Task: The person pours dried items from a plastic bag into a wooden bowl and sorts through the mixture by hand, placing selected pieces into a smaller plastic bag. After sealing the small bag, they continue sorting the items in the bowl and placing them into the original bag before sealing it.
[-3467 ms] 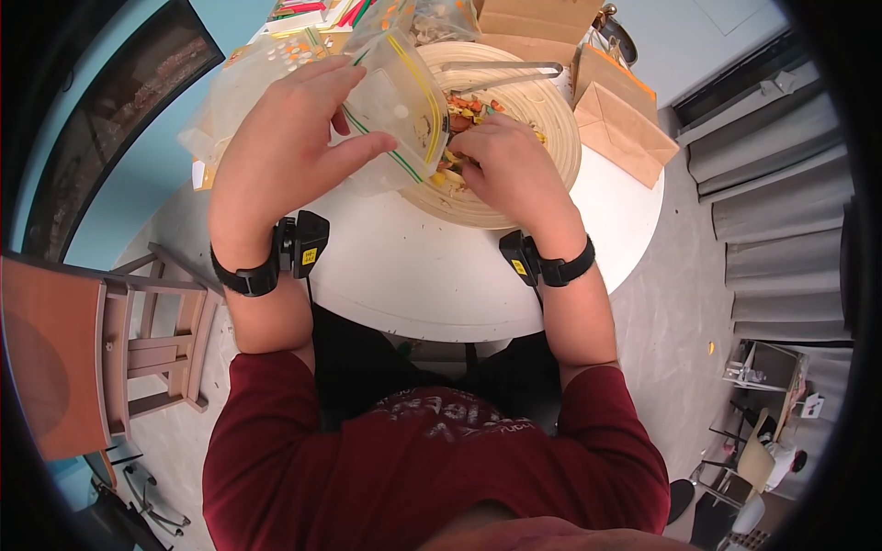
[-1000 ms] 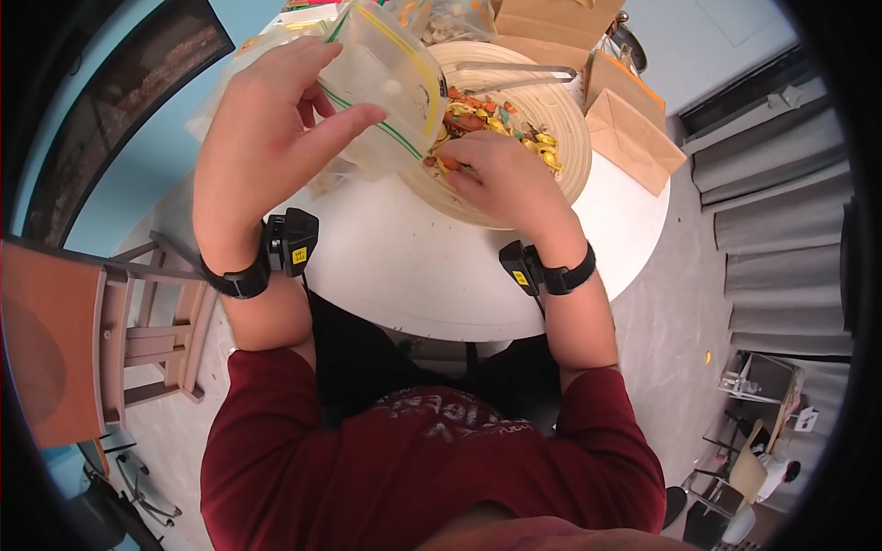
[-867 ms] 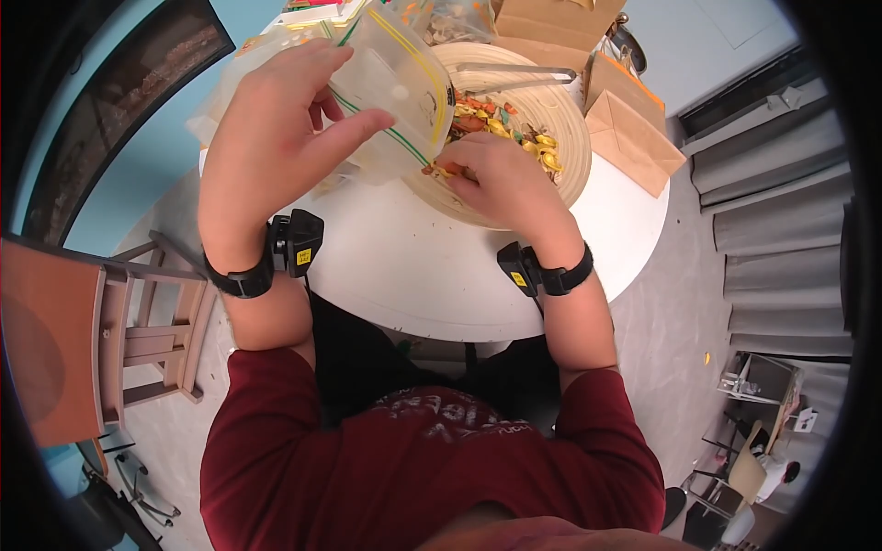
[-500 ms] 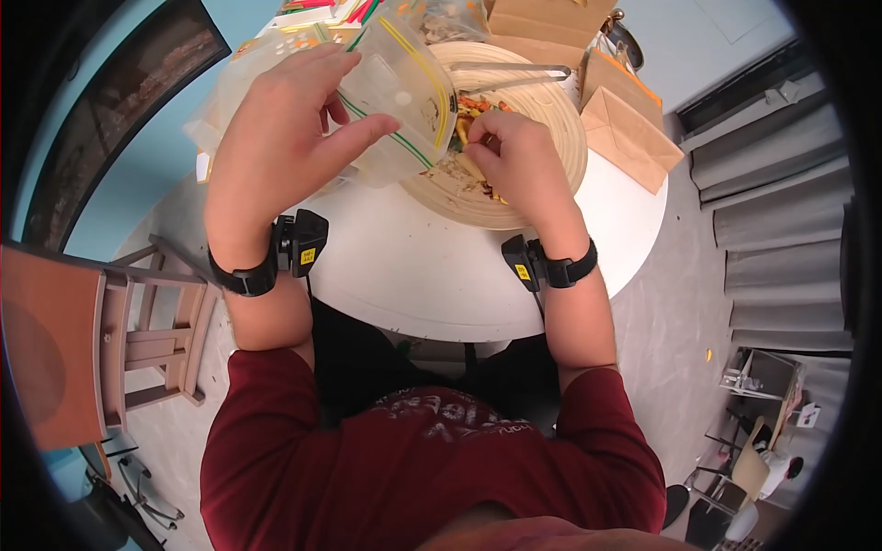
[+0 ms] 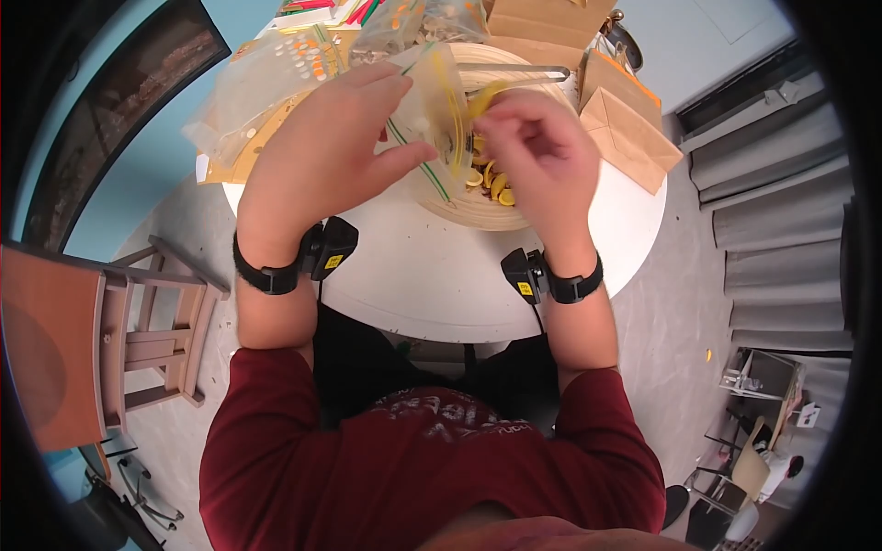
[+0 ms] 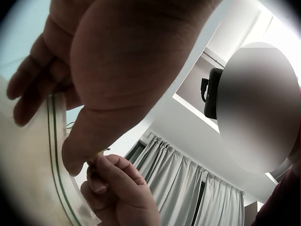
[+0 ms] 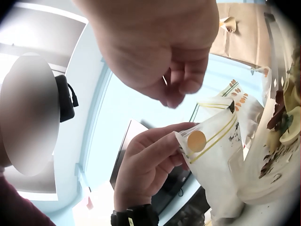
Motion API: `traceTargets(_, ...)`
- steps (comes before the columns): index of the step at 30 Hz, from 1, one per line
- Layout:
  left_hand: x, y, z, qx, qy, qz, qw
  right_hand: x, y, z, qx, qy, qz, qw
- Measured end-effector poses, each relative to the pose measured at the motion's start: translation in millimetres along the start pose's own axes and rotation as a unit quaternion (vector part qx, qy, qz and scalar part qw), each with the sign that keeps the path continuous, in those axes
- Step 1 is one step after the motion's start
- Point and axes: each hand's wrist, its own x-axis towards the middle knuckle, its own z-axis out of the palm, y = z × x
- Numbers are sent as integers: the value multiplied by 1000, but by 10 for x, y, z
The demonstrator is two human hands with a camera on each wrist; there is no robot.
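My left hand [image 5: 331,151] holds a clear zip bag [image 5: 432,115] with green and yellow seal lines, thumb and fingers at its edge. Its mouth faces right, toward my right hand [image 5: 551,165]. At that hand's fingertips is a yellow curled piece [image 5: 484,97], pinched just above the bag's opening; in the left wrist view only a bit of the piece [image 6: 100,153] shows. Below lies a round, shallow woven tray [image 5: 459,215] with yellow, orange and brown dried-looking pieces [image 5: 496,184], partly hidden by the bag and right hand.
Metal tongs [image 5: 524,70] lie across the tray's far side. Brown paper bags [image 5: 629,138] stand to the right and behind. Another clear bag with orange and white dots [image 5: 276,78] lies at left on the white table [image 5: 413,275].
My right hand has come up from the tray's contents with the yellow piece. My left hand has moved right with the zip bag, which is now turned narrower to the head view.
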Motion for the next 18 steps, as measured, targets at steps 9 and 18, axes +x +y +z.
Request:
traceTargets(9, -38, -14, -35, 4, 9, 7, 1000, 4, -65, 60, -81, -123, -86, 985)
traceTargets(18, -111, -174, -287, 5, 86, -53, 995, 85, 245, -144, -260, -130, 8, 957)
